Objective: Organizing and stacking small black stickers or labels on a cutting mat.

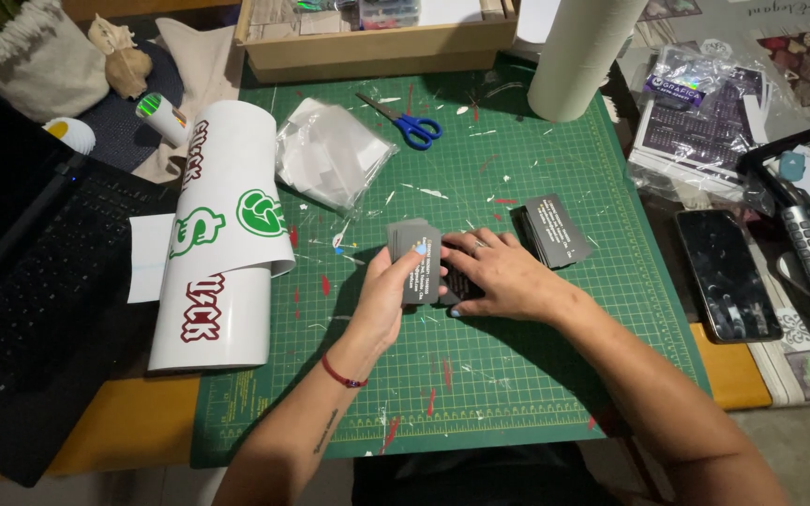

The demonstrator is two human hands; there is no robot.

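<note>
My left hand [388, 292] holds a small stack of dark grey cards [416, 258] upright over the green cutting mat [536, 365]. My right hand [503, 274] lies flat on the mat just right of it, fingers spread over another dark card [457, 284] that is mostly hidden under them. A second stack of dark cards [553, 230] with white print lies on the mat just beyond my right hand.
A curled white sticker sheet [227, 234] lies at the mat's left edge, beside a black laptop [30, 281]. Blue-handled scissors [410, 122], a clear plastic bag [330, 150] and a white roll [578, 56] sit further back. A phone [726, 274] lies at right.
</note>
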